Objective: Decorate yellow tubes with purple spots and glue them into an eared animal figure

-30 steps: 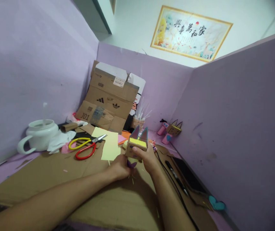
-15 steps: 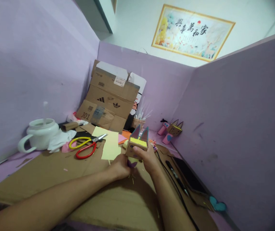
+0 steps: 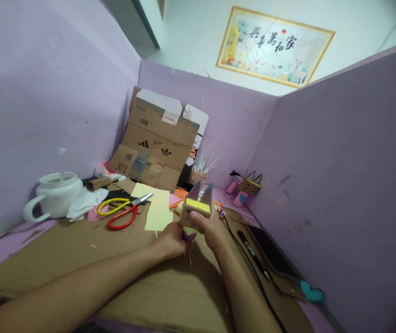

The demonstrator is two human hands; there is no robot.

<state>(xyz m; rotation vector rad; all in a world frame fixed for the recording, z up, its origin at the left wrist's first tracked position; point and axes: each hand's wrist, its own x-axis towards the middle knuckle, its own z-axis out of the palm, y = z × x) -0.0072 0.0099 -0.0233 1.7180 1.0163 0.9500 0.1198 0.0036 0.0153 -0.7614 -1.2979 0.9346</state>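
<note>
A small cardboard figure [image 3: 193, 217] with a box-shaped head, two pointed ears, a yellow top and a drawn face is held upright between my hands. My right hand [image 3: 211, 229] wraps round the head, its thumb across the front. Low on the figure, beside a purple piece [image 3: 188, 234], my left hand [image 3: 174, 241] is closed round the lower part; its fingertips are mostly hidden. Scissors [image 3: 124, 212] with one yellow and one red handle lie open to the left, next to pale yellow paper [image 3: 158, 210].
A white mug [image 3: 57, 194] with crumpled tissue stands at the left. Flattened cardboard [image 3: 156, 138] leans at the back, near a basket of white sticks [image 3: 198, 176]. Similar figures [image 3: 241, 199] stand back right. On the right lie a cable, a pen [image 3: 253, 254], a dark phone-like slab [image 3: 272, 249] and a teal heart [image 3: 311, 292].
The whole view has shifted slightly, so things sit a little further left. Both hands keep their hold on the figure, with no clear movement against the board.
</note>
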